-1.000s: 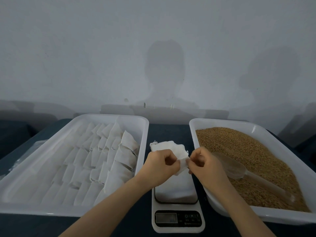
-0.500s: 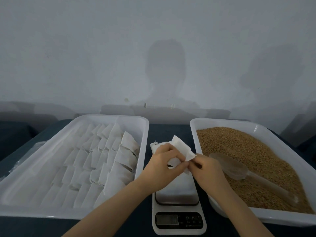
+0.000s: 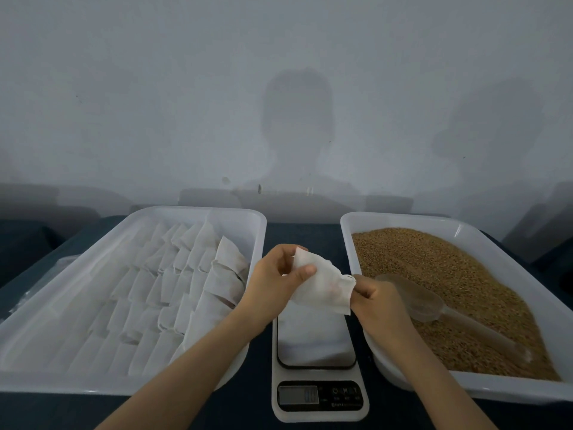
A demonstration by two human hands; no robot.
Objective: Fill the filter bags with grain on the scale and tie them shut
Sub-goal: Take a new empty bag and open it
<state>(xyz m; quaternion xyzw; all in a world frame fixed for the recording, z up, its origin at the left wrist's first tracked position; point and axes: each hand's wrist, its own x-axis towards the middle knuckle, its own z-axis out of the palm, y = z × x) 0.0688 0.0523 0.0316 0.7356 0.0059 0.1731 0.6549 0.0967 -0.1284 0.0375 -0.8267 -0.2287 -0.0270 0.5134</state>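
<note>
I see the scale (image 3: 319, 395) between two trays. Left tray (image 3: 198, 212) holds filter bags (image 3: 148, 299); right tray (image 3: 403, 220), grain (image 3: 449, 274) and scoop (image 3: 415, 296).

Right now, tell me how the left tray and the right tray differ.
The left tray holds rows of white bags; the right tray holds brown grain. The right tray has a scoop lying in it; the left tray has none. Both are white plastic, flanking the scale.

place: small packing bench | evidence: digital scale (image 3: 316, 346), grain tray (image 3: 403, 220), filter-bag tray (image 3: 192, 210), bare wall (image 3: 124, 88)
</note>
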